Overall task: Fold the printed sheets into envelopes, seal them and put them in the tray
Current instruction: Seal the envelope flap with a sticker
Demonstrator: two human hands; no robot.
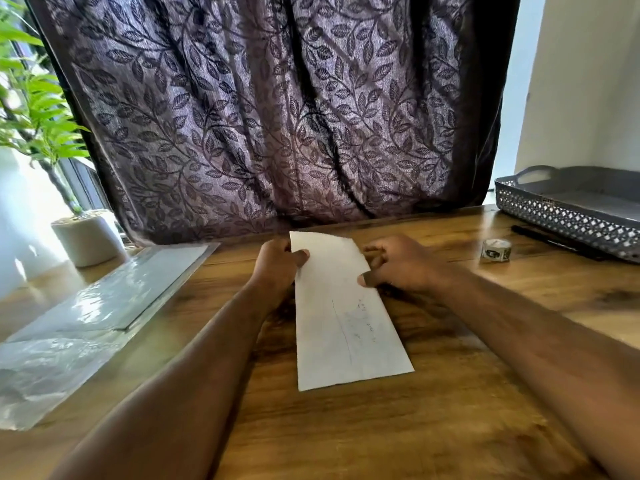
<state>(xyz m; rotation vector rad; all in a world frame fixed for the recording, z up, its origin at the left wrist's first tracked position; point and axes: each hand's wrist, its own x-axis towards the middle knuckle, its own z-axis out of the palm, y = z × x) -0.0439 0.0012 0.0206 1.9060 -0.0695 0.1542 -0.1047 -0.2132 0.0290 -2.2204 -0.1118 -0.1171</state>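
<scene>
Two bare hands on one sheet here: a single folded sheet (341,306), long and narrow, lies lengthwise down the middle of the wooden table (346,438), its near end flat on the wood and its far end lifted a little. The left hand (277,263) pinches the sheet's left edge near the far end, thumb on top and fingers curled under the paper. The right hand (398,263) grips the right edge a touch nearer, thumb pressed onto the paper's face, the other fingers bent beside it, so both hands are closed on the same sheet. Faint printed marks show through the paper about halfway down; they are too pale to read. Off to the far right, one grey lattice-sided tray (568,216) sits on the table corner, well apart from the sheet, and whether anything lies inside I cannot tell from this angle. Just in front of the tray lies one dark pen (554,242), and beside that one small roll of tape (496,250), standing clear of both hands. On the left, one shiny clear plastic sleeve (86,313) stretches along the table edge, with one pale plant pot (88,237) beyond it and one leaf-patterned curtain (270,116) hanging behind.
</scene>
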